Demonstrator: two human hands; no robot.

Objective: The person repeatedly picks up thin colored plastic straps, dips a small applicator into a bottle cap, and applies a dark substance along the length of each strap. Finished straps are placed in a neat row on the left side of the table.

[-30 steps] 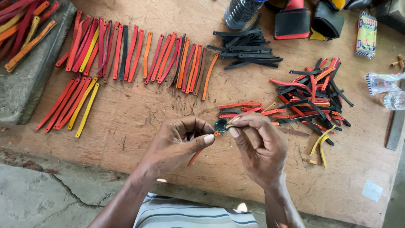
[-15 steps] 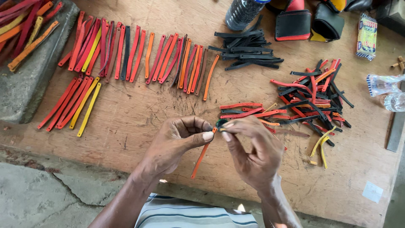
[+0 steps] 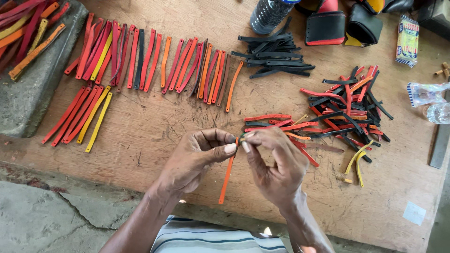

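Observation:
My left hand (image 3: 194,157) and my right hand (image 3: 276,164) meet over the wooden board (image 3: 154,136), fingertips pinched together on the top end of an orange strip (image 3: 227,175). The strip hangs down toward me between the two hands. A small dark piece sits at the pinch point, mostly hidden by my fingers. Just right of my right hand lies a loose pile of red, orange and black strips (image 3: 337,112).
Rows of red, orange and yellow strips (image 3: 154,63) lie at the back left, more on a grey stone slab (image 3: 28,89). A stack of black strips (image 3: 274,54), a water bottle (image 3: 269,14), folded pouches (image 3: 326,26) and a small box (image 3: 407,40) sit at the back.
The orange strip now hangs straight down from my fingertips, where earlier it was tucked behind the hands. Both hands have stayed in the same place, fingers working at the pinch.

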